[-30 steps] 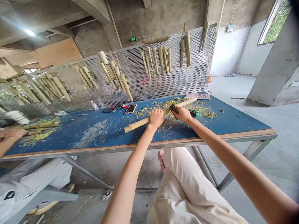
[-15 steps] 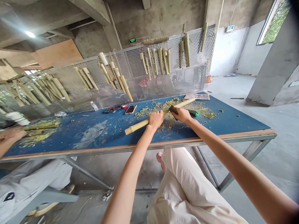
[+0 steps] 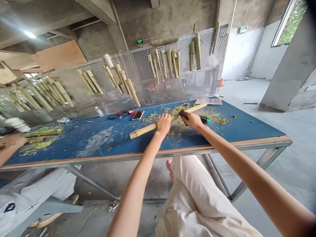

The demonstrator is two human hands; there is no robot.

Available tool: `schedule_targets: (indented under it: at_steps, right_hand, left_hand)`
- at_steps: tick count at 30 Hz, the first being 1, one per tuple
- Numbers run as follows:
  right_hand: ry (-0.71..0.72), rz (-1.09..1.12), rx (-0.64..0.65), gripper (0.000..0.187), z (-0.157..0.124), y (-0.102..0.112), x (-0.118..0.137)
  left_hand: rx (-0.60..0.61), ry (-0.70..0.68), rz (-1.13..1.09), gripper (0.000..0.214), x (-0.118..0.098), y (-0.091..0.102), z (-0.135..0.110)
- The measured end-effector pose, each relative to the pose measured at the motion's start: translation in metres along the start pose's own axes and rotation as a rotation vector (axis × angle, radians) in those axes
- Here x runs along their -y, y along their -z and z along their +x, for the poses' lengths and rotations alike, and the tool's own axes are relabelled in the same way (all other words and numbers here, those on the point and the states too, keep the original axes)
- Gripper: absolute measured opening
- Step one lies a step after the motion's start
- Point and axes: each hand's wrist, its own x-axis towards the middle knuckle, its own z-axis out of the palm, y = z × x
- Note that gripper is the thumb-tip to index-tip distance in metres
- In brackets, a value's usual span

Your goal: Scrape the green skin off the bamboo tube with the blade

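Observation:
A pale bamboo pole (image 3: 143,130) lies slantwise over the blue table, its near end to the left and its far end to the right. My left hand (image 3: 164,124) is wrapped round the pole near its middle. In my right hand (image 3: 194,121) is a dark flat rectangular piece (image 3: 183,116), pressed against the pole just beyond my left hand; its exact kind is unclear. Beside my right hand lies a tool with green parts (image 3: 206,119), partly hidden by the fingers. Yellow-green shavings (image 3: 177,108) are strewn about the pole.
On the blue tabletop (image 3: 123,144) are a phone (image 3: 137,115), red-and-black tape or tools (image 3: 120,114) and a small bottle (image 3: 99,112). Bamboo pieces (image 3: 170,62) hang on the perforated metal panel (image 3: 140,75) behind. At far left, another person's hand (image 3: 14,142) is by bamboo sticks.
The pole's near end has shifted slightly left and up, and my left hand has moved a little the same way. My right hand stays about where it was.

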Motion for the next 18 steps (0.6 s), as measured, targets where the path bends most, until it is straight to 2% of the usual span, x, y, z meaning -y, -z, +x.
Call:
schedule_targets:
  at_steps: [6,14,18]
  right_hand:
    - [-0.050,0.011,-0.046,0.041,-0.0006,0.0017,0.0007]
    - [-0.002,0.000,-0.005,0.035,0.0001,-0.0005,-0.0007]
    - [-0.005,-0.008,0.004,0.035,0.0017,-0.0019,-0.0020]
  left_hand:
    - [-0.015,-0.011,0.036,0.028,-0.0017,0.0010,-0.0009]
    - [0.033,0.003,-0.017,0.021,-0.0010,-0.0018,0.0000]
    - [0.073,0.014,-0.038,0.025,-0.0032,-0.0015,-0.0003]
